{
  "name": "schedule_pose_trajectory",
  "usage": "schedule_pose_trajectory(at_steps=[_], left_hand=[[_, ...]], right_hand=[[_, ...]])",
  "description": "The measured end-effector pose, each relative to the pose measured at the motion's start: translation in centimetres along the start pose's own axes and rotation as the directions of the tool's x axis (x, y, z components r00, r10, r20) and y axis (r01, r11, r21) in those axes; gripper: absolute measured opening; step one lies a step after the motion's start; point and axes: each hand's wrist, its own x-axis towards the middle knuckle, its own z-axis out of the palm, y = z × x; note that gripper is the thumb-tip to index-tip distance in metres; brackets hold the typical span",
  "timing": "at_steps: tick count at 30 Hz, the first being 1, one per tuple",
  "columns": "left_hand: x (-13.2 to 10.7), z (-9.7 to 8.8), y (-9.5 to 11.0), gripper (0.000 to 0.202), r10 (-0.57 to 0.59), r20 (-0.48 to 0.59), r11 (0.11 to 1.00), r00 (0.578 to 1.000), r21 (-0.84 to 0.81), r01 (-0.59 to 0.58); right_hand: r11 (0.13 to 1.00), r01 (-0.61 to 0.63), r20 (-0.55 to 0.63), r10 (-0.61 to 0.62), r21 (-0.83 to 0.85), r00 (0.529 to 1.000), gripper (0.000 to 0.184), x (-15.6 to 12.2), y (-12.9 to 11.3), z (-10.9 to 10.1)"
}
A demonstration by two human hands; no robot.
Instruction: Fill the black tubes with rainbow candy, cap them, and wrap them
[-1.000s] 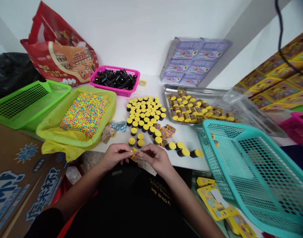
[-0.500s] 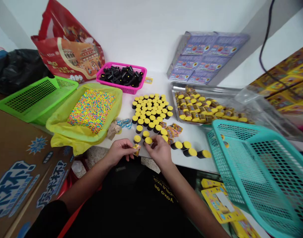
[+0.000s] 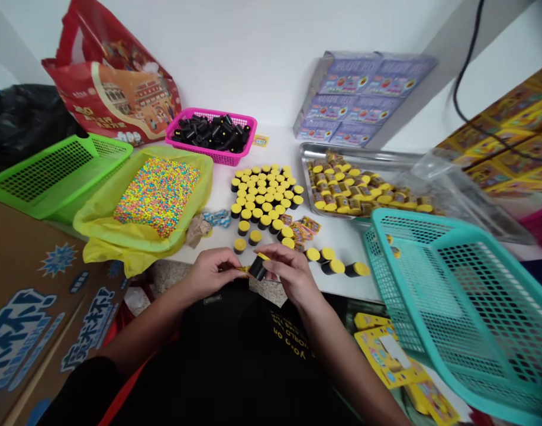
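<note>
My right hand [image 3: 291, 271] grips a small black canister with a yellow lid [image 3: 257, 267], tilted above the table's front edge. Pinched in my left hand [image 3: 214, 271] is a small yellow printed label [image 3: 243, 269], close against the canister's left side and mostly hidden by the fingers. Just beyond my hands, a cluster of upright black canisters with yellow lids [image 3: 264, 198] stands on the white table. Loose printed labels [image 3: 307, 226] lie in a small heap to the right of the cluster. Several more canisters [image 3: 334, 267] stand to the right of my right hand.
On the left are a yellow-lined tray of colourful candy beads [image 3: 160, 192] and a green basket [image 3: 44, 183]. A pink basket [image 3: 235, 158] holds black canisters. On the right, a metal tray [image 3: 304, 171] holds wrapped canisters, near a turquoise basket [image 3: 413, 331] and purple boxes [image 3: 355, 97].
My right hand has lifted a canister off the table and tilted it towards my left hand. The label in my left hand is now up against the canister. The view has shifted slightly.
</note>
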Motion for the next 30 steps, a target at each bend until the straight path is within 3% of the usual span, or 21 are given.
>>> schedule_pose_trajectory(at_steps=[4,11,16,21,30], left_hand=[[0.1,0.3,-0.4,0.028,-0.077,0.060,0.980,0.995,-0.178,0.086],[0.5,0.6,-1.8,0.036,-0.098,0.146,0.894,0.984,-0.422,0.151],[0.9,0.9,-3.0,0.038,-0.150,0.178,0.859,0.973,-0.464,0.217],[1.1,1.2,-3.0,0.039,-0.211,0.192,0.832,0.959,-0.480,0.279],[0.9,1.5,-2.8,0.036,-0.246,0.144,0.799,0.959,-0.530,0.285]], right_hand=[[1.000,-0.008,0.009,0.008,0.020,1.000,0.020,0.0,0.3,0.0],[0.999,-0.029,-0.022,0.029,0.020,0.999,0.023,0.3,0.7,0.5],[0.998,0.013,-0.101,-0.020,-0.069,0.995,0.026,0.2,0.9,0.7],[0.995,0.023,-0.110,-0.033,-0.094,0.993,0.029,0.1,0.9,1.0],[0.997,0.041,-0.134,-0.050,-0.067,0.990,0.029,0.2,0.9,1.4]])
